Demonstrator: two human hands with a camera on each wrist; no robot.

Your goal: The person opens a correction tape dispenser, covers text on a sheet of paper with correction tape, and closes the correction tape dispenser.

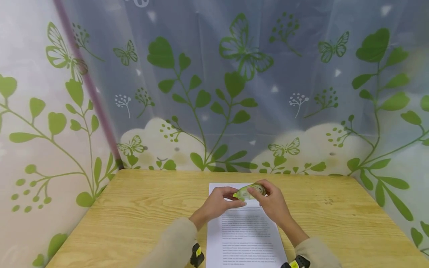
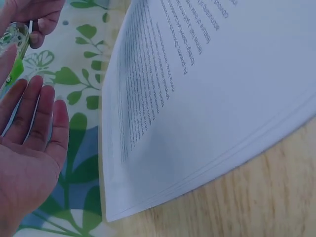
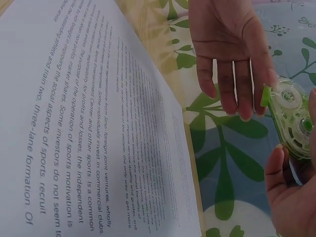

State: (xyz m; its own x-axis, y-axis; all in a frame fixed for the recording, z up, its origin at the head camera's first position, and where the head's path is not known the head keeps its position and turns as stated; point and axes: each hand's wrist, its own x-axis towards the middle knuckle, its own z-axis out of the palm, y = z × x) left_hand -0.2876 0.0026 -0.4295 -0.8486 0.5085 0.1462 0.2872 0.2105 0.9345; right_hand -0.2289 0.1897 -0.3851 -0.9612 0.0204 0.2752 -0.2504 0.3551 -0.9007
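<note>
My right hand (image 1: 274, 203) grips a clear and green correction tape dispenser (image 1: 244, 192) above the far part of the printed sheets (image 1: 246, 242). Its narrow end, with a bright green tip (image 3: 266, 96), points left toward my left hand (image 1: 217, 203). In the left wrist view the fingers of the left hand (image 2: 30, 158) are extended, with thumb and forefinger on either side of the green tip. Whether they touch it I cannot tell. Part of the dispenser's body is hidden by the right hand's fingers.
The sheets lie stacked on a wooden table (image 1: 151, 201), their edges slightly fanned in the left wrist view. Behind and beside the table hangs a curtain (image 1: 201, 93) with green leaves and butterflies. Dark bands with yellow marks (image 1: 197, 253) sit at both wrists.
</note>
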